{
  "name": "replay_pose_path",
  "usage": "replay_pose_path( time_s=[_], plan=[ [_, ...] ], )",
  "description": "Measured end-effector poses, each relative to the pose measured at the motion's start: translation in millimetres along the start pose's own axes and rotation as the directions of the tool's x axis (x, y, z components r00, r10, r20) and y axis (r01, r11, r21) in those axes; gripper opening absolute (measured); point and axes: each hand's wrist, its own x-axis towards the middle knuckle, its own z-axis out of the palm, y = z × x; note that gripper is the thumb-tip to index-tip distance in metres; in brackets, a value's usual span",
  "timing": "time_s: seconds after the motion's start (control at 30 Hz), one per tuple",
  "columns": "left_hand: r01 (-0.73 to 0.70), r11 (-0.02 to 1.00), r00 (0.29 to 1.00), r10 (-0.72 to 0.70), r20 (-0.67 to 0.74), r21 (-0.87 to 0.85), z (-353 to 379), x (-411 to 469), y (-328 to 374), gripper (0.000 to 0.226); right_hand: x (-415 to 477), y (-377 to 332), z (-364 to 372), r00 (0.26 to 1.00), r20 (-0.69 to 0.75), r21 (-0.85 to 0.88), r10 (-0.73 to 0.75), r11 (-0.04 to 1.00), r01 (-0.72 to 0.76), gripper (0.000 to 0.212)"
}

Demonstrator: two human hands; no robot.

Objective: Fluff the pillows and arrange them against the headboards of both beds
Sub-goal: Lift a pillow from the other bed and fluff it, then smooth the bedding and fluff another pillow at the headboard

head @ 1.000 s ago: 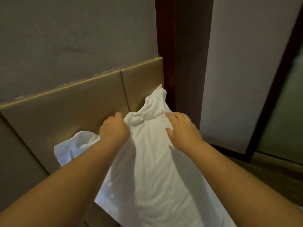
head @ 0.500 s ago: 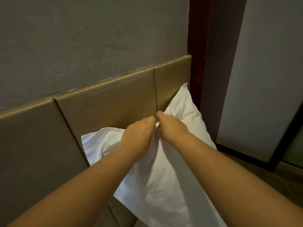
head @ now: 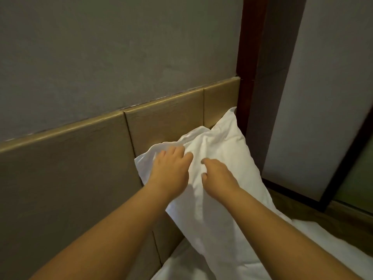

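Observation:
A white pillow [head: 228, 154] stands upright, leaning against the tan padded headboard [head: 165, 116] at its right end. My left hand [head: 171, 168] lies flat on the pillow's upper left corner with the fingers spread. My right hand [head: 218, 176] rests on the pillow's front just right of it, fingers loosely curled, holding no fold of cloth. The pillow's lower part is hidden behind my forearms.
White bedding [head: 323, 245] covers the bed at the lower right. A dark red wooden post [head: 247, 57] rises right beside the headboard's end, with a pale wall panel [head: 327, 98] and dark wood floor [head: 302, 205] further right. A grey wall [head: 101, 57] sits above the headboard.
Both hands have let go of the pinched cloth at the pillow's top and moved apart, now lying on its face. The pillow top has filled out and the view has shifted left.

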Motion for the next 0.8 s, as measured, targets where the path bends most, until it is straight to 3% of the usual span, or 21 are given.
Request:
replay_pose_path(
  time_s=[0.13, 0.23, 0.5, 0.8],
  plan=[
    [0.015, 0.997, 0.947, 0.01, 0.322, -0.075, -36, -112, 37, 0.018, -131, -24, 2, 0.984, 0.153, -0.098, 0.087, 0.993, -0.073, 0.028],
    [0.061, 0.982, 0.886, 0.03, 0.463, -0.181, -61, -198, 64, 0.022, -227, -44, 4, 0.969, 0.201, -0.185, 0.144, 0.977, -0.107, 0.028],
    [-0.017, 0.958, 0.865, 0.158, 0.476, -0.287, -124, -354, 102, 0.019, -425, -78, -7, 0.928, 0.191, -0.295, 0.321, 0.92, -0.258, 0.013],
    [-0.167, 0.9, 0.736, 0.385, 0.557, -0.402, -155, -451, 215, 0.023, -598, -54, -33, 0.795, 0.181, -0.353, 0.579, 0.793, -0.497, 0.026]
  ],
)
